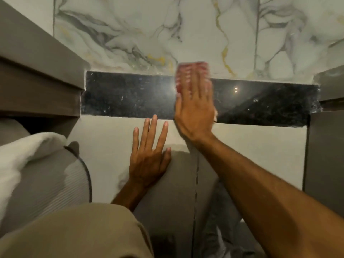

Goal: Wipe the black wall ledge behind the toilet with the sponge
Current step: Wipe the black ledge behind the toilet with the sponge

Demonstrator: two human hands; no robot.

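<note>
Head camera view: we pressed our right hand (195,107), fingers straight and together, flat on a red sponge (191,68) near the middle of the black ledge (130,94), blurred as if mid-wipe. Our left hand (149,157) lay spread and holding nothing on the pale wall (251,149) just below. We judged the wiping under way, with the ledge's ends to cover next by firm sideways strokes.

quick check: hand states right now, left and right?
Left hand: open, flat against the grey wall below the black ledge, holding nothing.
Right hand: open, flat, pressing the red sponge onto the ledge.
</note>
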